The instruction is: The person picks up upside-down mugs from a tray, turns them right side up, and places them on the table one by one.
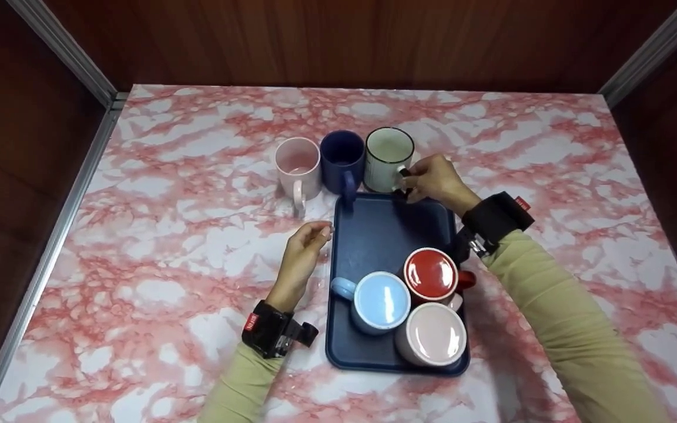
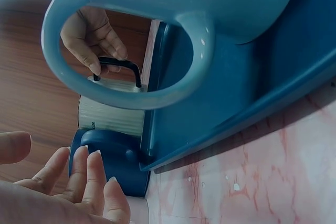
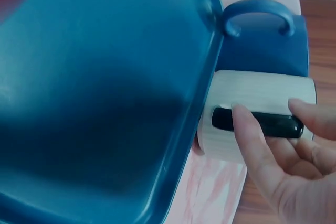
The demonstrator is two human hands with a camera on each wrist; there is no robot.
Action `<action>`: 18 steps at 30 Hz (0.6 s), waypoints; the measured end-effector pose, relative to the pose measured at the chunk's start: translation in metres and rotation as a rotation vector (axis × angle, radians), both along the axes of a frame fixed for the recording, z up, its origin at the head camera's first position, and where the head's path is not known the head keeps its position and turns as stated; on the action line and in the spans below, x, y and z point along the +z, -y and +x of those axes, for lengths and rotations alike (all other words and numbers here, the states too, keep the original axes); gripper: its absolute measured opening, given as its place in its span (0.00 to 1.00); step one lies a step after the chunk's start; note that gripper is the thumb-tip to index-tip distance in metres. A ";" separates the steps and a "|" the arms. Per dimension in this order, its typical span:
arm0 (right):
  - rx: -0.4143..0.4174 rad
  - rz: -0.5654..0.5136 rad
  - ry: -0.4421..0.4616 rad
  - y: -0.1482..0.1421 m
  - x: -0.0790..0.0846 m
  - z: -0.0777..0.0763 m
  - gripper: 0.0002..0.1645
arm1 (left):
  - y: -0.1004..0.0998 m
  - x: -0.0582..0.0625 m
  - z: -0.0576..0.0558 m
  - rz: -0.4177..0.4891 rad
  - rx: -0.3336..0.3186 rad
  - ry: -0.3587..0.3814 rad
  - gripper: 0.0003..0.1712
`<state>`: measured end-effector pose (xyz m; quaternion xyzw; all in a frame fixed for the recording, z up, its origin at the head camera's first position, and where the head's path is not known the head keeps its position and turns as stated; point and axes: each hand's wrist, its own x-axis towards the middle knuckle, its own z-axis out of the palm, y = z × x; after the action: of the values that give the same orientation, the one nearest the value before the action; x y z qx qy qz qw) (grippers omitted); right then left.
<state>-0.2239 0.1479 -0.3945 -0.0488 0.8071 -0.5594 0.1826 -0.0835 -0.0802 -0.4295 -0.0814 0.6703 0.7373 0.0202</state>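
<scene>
My right hand (image 1: 437, 181) holds the black handle (image 3: 279, 125) of a pale green mug (image 1: 379, 171) with a dark rim. That mug stands upright just past the far edge of a dark blue tray (image 1: 368, 229), and the right wrist view shows thumb and fingers around the handle. Touching its left side is a navy mug (image 1: 332, 175), then a pink mug (image 1: 298, 185), both upright with handles toward me. By the tray's left edge, my left hand (image 1: 300, 258) holds nothing; its fingers look relaxed and spread in the left wrist view.
Upside down on the tray's near half are a light blue mug (image 1: 381, 301), a red mug (image 1: 431, 274) and a pale pink mug (image 1: 436, 335), close together. The red mug's handle pokes over the tray's right edge. A wooden panel (image 1: 338, 44) rises behind the marbled table (image 1: 197, 176).
</scene>
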 end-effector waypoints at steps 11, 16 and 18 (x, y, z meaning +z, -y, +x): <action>0.125 -0.096 0.113 -0.008 -0.004 0.002 0.14 | -0.001 0.001 -0.001 0.022 0.007 -0.014 0.15; 0.244 -0.099 0.114 -0.008 -0.003 0.003 0.17 | -0.001 0.001 -0.001 0.019 -0.003 -0.024 0.15; 0.285 -0.098 0.120 -0.008 -0.003 0.003 0.18 | -0.001 0.000 -0.001 0.023 -0.008 -0.030 0.15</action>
<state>-0.2213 0.1563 -0.3973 -0.1382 0.7513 -0.5685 0.3055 -0.0842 -0.0787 -0.4290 -0.0672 0.6623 0.7461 0.0139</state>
